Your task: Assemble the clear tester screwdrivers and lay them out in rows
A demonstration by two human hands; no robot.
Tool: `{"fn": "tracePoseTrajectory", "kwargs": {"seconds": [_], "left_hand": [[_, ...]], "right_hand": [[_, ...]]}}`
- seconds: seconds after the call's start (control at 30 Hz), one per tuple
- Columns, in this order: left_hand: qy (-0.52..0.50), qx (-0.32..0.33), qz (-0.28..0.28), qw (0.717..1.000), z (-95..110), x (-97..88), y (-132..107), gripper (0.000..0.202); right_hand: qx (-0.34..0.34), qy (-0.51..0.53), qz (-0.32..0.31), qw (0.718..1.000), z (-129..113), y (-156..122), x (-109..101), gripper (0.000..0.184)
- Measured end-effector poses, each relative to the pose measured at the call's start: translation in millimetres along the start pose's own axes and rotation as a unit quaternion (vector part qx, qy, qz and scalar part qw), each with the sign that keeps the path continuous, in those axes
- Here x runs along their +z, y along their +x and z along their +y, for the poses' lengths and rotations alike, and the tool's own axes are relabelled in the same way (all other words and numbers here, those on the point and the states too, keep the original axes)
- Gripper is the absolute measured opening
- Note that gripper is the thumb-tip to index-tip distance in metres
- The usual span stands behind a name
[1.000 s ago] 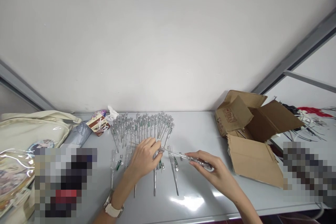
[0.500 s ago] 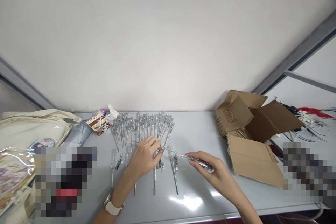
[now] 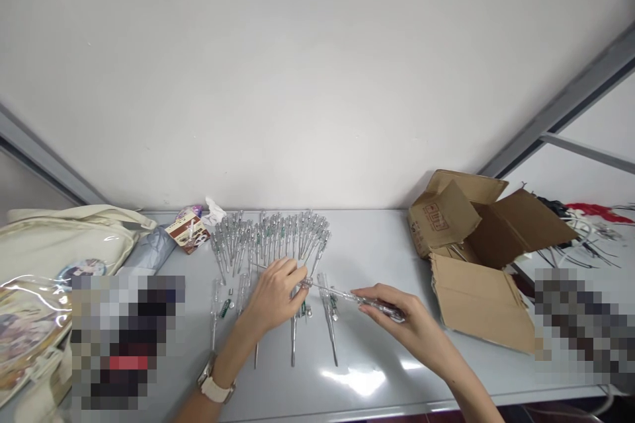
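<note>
My left hand, with a pale-strapped watch on the wrist, is closed around a clear-handled tester screwdriver, its handle end showing past my fingers. My right hand grips another screwdriver by its clear handle. Its thin shaft points left, and the tip meets or nearly meets the end of the handle in my left hand. Below lie several separate tester screwdrivers, partly hidden by my left hand and arm. Small green springs and little metal caps sit beside them.
Many clear-handled tester screwdrivers lie fanned out at the back. An open cardboard box stands at the right, wires behind it. At the left are a cream bag, a grey wrapped bundle and a snack packet.
Both hands keep the same hold, and the two screwdrivers stay end to end. The right-hand screwdriver has turned slightly; the whole view has shifted a little.
</note>
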State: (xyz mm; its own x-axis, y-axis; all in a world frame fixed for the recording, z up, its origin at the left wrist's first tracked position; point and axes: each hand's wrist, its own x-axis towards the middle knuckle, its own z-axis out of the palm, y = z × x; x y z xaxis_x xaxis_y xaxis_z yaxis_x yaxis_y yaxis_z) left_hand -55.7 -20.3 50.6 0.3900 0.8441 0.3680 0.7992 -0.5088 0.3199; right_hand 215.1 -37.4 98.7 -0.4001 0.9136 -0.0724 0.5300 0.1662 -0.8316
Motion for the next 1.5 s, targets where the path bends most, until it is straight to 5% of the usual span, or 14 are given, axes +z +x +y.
{"fn": "tracePoseTrajectory", "kwargs": {"seconds": [0.27, 0.57, 1.13, 1.5], "left_hand": [[-0.031, 0.012, -0.002, 0.999, 6, -2.0, 1, 0.009], [-0.024, -0.005, 0.058, 0.998, 4, -1.4, 2, 0.01], [-0.067, -0.011, 0.03, 0.997, 8, -8.2, 3, 0.013], [0.015, 0.026, 0.066, 0.997, 5, -2.2, 1, 0.009]], "right_hand": [[0.013, 0.002, 0.007, 1.0, 0, 2, 2, 0.032], [0.007, 0.046, 0.034, 0.998, -3, 4, -5, 0.033], [0.0, 0.038, 0.026, 0.999, -12, 1, -2, 0.035], [-0.008, 0.006, 0.017, 1.0, -11, 0, -2, 0.039]]}}
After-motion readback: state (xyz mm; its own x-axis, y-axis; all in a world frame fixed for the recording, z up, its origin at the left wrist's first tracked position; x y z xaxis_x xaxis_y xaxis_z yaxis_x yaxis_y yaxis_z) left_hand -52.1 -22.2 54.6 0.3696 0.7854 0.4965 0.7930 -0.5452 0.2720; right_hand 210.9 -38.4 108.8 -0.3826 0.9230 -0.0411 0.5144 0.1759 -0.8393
